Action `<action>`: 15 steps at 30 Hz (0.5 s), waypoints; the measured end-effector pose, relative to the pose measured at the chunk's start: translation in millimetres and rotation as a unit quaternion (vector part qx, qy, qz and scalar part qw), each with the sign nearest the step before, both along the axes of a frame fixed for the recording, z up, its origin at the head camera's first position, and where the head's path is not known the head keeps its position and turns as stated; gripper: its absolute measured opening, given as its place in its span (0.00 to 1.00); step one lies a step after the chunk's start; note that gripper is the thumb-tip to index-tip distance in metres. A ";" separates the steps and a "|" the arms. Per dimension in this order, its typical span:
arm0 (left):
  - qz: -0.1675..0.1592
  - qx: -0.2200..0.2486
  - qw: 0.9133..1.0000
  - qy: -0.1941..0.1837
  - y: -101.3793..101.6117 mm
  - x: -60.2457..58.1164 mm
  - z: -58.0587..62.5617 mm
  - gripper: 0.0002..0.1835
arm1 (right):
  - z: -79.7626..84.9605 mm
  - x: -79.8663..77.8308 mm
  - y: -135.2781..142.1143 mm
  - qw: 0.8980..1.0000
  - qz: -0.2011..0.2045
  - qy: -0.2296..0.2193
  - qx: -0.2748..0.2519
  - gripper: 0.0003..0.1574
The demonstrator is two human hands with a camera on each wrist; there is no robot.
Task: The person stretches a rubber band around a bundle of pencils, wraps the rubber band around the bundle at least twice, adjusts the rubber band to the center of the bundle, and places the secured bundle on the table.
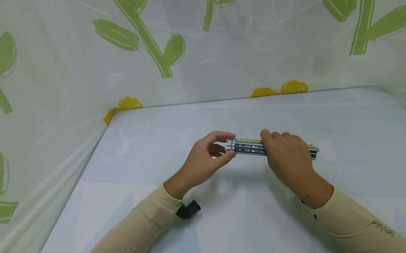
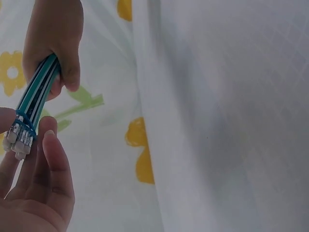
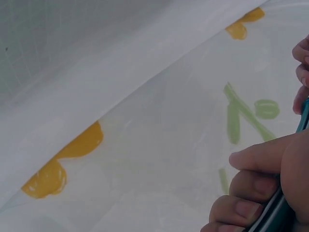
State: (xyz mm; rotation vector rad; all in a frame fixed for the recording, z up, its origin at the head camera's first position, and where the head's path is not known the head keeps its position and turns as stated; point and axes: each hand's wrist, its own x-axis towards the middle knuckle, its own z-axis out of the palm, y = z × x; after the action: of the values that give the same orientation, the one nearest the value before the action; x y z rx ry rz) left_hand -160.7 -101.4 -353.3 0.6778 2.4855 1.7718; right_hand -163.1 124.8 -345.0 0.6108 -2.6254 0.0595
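A bundle of pencils lies level above the table, mostly dark and teal-striped with one yellow, their white erasers gathered at the left end. A blue rubber band wraps round them just behind the erasers. My right hand grips the bundle around its middle, hiding part of it, while the far ends stick out to the right. The left hand holds the eraser end, with index finger above and thumb below at the band. Its other fingers curve behind that end.
Under both hands is a pale table cover with faint deer prints. A white curtain with green leaves and yellow flowers hangs along the table's back and left edges. Beside the left sleeve shows a black curved piece.
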 end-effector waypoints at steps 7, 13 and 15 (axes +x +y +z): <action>0.004 -0.004 1.000 -0.012 0.2 0.7 1.3 0.23 | 0.4 0.4 0.3 1.000 0.001 -0.003 0.000 0.14; 0.008 -0.008 1.000 -0.014 0.3 1.1 0.2 0.24 | -1.4 -0.3 -0.2 1.000 0.009 -0.016 0.000 0.12; 0.008 -0.008 1.000 -0.015 0.3 1.1 -0.5 0.24 | -1.8 -0.5 -0.4 1.000 0.010 -0.021 0.002 0.12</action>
State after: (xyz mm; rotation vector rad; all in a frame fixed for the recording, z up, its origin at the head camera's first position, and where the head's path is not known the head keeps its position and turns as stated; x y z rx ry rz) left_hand -159.7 -101.1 -353.8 0.6267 2.4897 1.7517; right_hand -163.6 124.4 -346.8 0.6448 -2.6611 0.0731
